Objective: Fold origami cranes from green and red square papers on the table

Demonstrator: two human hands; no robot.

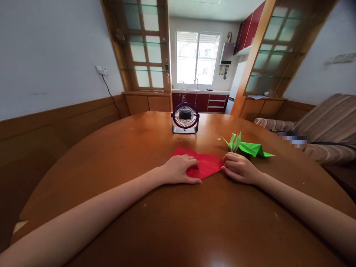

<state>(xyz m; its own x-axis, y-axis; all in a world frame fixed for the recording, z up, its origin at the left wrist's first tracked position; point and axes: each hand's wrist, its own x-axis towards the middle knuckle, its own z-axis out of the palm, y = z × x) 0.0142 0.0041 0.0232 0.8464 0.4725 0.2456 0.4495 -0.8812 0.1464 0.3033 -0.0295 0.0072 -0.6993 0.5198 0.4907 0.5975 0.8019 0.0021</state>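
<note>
Red folded paper [207, 163] is seen lying flat on the round wooden counter [116, 155], near its middle. The left hand [179, 168] is laid palm-down on the paper's left part, fingers curled, pressing rather than gripping. The right hand [239, 167] is set at the paper's right corner, fingertips pinched on its edge. Just behind the right hand a green origami crane [247, 147] is noted. A small desk fan [185, 118] stands farther back. No writing can be read
</note>
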